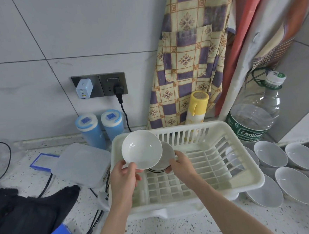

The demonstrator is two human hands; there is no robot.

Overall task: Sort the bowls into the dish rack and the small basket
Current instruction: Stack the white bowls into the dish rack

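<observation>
A cream plastic dish rack (246, 181) stands on the speckled counter in front of me. My left hand (124, 175) grips a white bowl (141, 149) by its lower rim and tilts it on edge over the rack's left end. Directly behind it a second white bowl (168, 155) stands on edge in the rack, and my right hand (180, 165) holds its right rim. Several more white bowls (297, 183) lie on the counter to the right of the rack. No small basket is in sight.
A large water bottle (254, 115) and a yellow spray can (197, 106) stand behind the rack. Two blue canisters (101, 128), a clear lidded box (82, 164), cables and a black bag (25, 221) occupy the left. Aprons (188, 59) hang on the wall.
</observation>
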